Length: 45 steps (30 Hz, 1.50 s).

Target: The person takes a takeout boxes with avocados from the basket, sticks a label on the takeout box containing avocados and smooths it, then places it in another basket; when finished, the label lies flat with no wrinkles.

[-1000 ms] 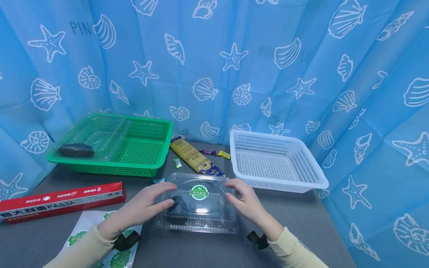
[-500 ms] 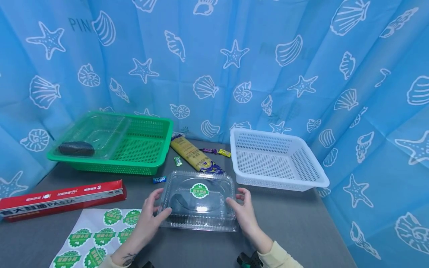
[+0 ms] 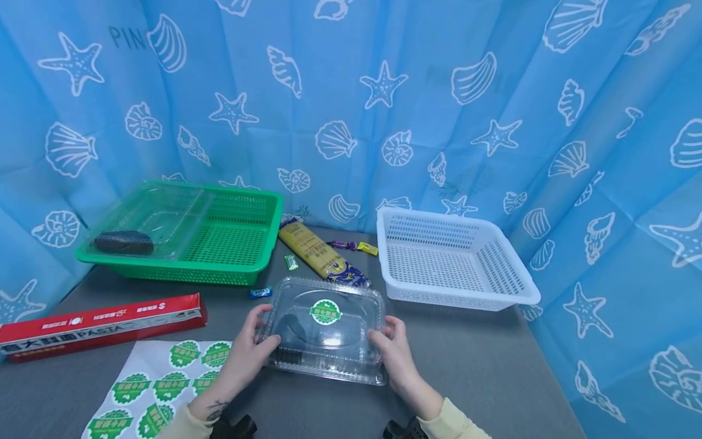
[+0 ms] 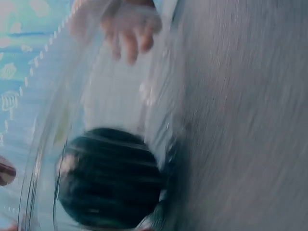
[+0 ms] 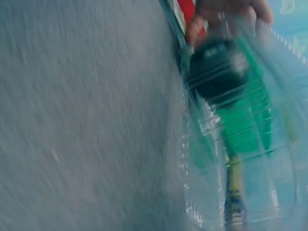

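Note:
A lidded clear plastic food container is between my hands above the grey table, with a round green-and-white sticker on its lid. My left hand grips its left side, thumb on top and fingers at the edge. On the opposite side my right hand holds it the same way. Through the plastic, a dark rounded item shows at the left end; its kind is unclear. Both wrist views are blurred, and whether the container's underside touches the table cannot be told.
A green basket at back left holds another clear container with a dark oblong item. A white basket stands at back right. Around lie a red pasta box, a sticker sheet, a yellow pasta packet and several sweets.
Both hands have come down from above the container to its sides and now grip it. The container has turned slightly, its right front corner coming nearer to me.

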Each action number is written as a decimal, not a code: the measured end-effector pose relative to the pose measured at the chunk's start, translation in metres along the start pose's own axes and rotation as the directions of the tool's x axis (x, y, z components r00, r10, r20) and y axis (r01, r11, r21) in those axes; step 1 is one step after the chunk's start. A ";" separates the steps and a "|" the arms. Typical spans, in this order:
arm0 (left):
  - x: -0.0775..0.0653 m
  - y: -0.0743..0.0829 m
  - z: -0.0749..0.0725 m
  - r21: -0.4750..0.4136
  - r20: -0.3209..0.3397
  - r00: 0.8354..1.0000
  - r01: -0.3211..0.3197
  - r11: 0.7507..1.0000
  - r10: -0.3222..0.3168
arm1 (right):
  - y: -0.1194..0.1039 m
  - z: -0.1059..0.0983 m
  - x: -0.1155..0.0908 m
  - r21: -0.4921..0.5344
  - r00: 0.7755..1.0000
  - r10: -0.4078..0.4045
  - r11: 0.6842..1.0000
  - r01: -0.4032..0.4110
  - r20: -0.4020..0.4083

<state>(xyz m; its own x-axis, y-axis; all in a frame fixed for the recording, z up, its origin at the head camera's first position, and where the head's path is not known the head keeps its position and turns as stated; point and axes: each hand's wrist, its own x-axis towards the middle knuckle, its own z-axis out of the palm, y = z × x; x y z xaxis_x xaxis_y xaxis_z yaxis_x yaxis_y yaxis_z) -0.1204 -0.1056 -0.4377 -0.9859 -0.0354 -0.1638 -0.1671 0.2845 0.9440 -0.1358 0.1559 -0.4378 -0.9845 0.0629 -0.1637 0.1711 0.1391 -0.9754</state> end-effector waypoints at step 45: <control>0.102 -0.016 -0.051 -0.594 -0.342 0.923 -0.066 0.802 -0.177 | -0.043 -0.039 0.020 -0.233 0.590 -0.751 0.542 0.808 0.297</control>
<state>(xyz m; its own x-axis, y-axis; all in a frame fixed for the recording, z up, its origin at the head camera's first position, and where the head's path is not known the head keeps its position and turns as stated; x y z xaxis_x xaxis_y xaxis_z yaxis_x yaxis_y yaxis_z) -0.2185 -0.1630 -0.4548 -0.8847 -0.4105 -0.2209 -0.0772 -0.3383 0.9379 -0.1608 0.1898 -0.3936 -0.7204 -0.3612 0.5920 -0.6934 0.3568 -0.6261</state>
